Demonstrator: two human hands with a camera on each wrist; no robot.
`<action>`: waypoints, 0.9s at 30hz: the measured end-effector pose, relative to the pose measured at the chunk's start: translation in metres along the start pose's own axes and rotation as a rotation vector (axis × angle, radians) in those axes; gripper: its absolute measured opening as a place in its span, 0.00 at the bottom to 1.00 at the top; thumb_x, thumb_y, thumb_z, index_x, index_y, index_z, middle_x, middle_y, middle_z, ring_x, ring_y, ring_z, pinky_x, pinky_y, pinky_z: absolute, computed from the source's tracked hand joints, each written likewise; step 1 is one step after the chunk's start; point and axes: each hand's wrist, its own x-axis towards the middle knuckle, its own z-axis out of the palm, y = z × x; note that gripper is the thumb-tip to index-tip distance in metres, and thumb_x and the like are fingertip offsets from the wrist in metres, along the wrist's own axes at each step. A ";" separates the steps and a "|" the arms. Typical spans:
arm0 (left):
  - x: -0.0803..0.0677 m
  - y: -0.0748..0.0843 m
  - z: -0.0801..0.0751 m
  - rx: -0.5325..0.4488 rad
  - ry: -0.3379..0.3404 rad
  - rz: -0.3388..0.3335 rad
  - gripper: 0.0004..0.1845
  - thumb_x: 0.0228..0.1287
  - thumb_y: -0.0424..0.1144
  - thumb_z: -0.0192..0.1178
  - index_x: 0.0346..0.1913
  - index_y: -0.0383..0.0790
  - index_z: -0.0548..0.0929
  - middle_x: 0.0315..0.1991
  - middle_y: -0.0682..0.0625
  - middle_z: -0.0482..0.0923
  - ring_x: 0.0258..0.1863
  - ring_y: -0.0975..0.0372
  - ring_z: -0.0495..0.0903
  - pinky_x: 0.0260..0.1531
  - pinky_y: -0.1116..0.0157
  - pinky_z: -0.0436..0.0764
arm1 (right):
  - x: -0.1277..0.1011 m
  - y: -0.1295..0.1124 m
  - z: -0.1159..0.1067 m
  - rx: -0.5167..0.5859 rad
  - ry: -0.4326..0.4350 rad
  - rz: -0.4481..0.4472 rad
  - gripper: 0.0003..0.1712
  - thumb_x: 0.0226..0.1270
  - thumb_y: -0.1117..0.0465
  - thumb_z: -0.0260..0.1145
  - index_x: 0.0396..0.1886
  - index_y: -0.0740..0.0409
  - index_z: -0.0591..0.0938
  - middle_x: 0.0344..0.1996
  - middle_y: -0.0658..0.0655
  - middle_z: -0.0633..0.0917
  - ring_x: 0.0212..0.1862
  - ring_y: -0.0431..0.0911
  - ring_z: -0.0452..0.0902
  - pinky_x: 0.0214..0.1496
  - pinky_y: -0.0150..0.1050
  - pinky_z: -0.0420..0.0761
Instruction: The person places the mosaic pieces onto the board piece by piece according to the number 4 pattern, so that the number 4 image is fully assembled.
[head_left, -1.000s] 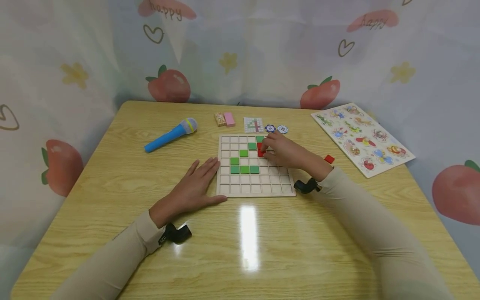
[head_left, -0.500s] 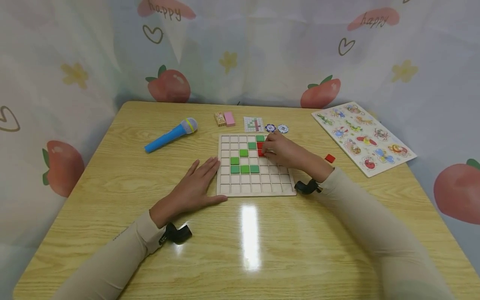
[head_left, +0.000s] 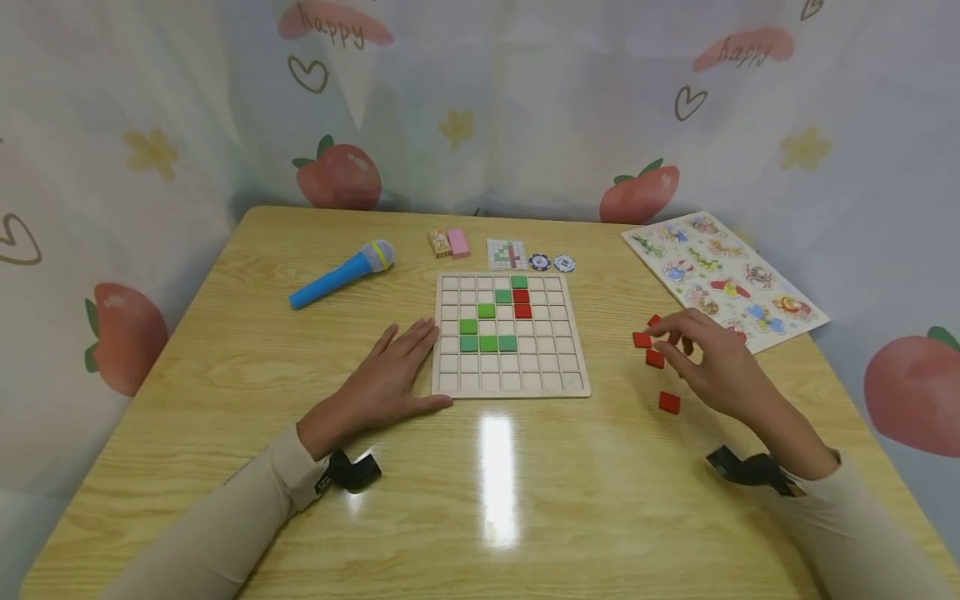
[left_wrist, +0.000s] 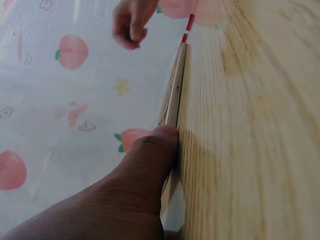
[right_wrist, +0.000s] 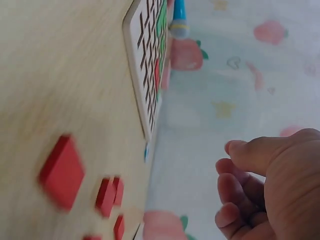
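Observation:
A square wooden grid board (head_left: pixel 551 382) lies mid-table. Several green tiles (head_left: pixel 488 343) form a slanting line and a row in its cells, with two red tiles (head_left: pixel 522 311) beside the upper end. My left hand (head_left: pixel 386 375) lies flat at the board's left side, fingers straight and touching its edge; in the left wrist view the thumb (left_wrist: pixel 145 162) meets the rim. To the right, my right hand (head_left: pixel 723 367) hovers over several loose red tiles (head_left: pixel 670 403). Its fingers are loosely bent with nothing between them, apart from the tiles (right_wrist: pixel 62 172) in the right wrist view.
A small pattern card (head_left: pixel 507 254) and two poker chips (head_left: pixel 540 262) sit behind the board. Left of them are a pink block (head_left: pixel 458 243) and a blue toy microphone (head_left: pixel 337 276). An insect picture board (head_left: pixel 720 275) lies at the back right.
My right hand has left the red tiles on the board and moved right, over the loose ones. Both red tiles stay in their cells. The left hand has kept its place.

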 end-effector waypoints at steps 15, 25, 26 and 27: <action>0.000 0.001 0.004 -0.031 0.007 0.013 0.62 0.65 0.73 0.65 0.88 0.41 0.50 0.89 0.46 0.46 0.90 0.53 0.46 0.89 0.45 0.40 | -0.090 0.029 0.002 0.107 -0.104 0.203 0.21 0.66 0.72 0.76 0.56 0.54 0.87 0.42 0.44 0.84 0.39 0.28 0.76 0.44 0.15 0.75; -0.001 0.002 0.001 -0.018 0.006 0.003 0.62 0.64 0.73 0.66 0.87 0.40 0.50 0.89 0.46 0.47 0.89 0.52 0.46 0.88 0.43 0.40 | -0.092 0.026 0.013 0.097 -0.113 0.211 0.22 0.65 0.67 0.78 0.57 0.47 0.87 0.46 0.45 0.82 0.37 0.30 0.71 0.37 0.23 0.72; 0.000 0.002 0.000 -0.015 0.003 0.001 0.62 0.64 0.73 0.66 0.87 0.40 0.50 0.89 0.46 0.47 0.89 0.52 0.46 0.88 0.43 0.40 | -0.091 0.026 0.014 0.085 -0.109 0.205 0.22 0.65 0.67 0.78 0.57 0.47 0.87 0.46 0.45 0.82 0.37 0.31 0.71 0.37 0.23 0.72; 0.000 0.002 0.000 -0.014 0.001 0.001 0.62 0.64 0.73 0.66 0.87 0.40 0.50 0.89 0.46 0.47 0.89 0.52 0.46 0.88 0.43 0.40 | -0.091 0.026 0.015 0.072 -0.104 0.199 0.22 0.64 0.68 0.79 0.56 0.47 0.88 0.46 0.45 0.82 0.37 0.30 0.71 0.37 0.23 0.72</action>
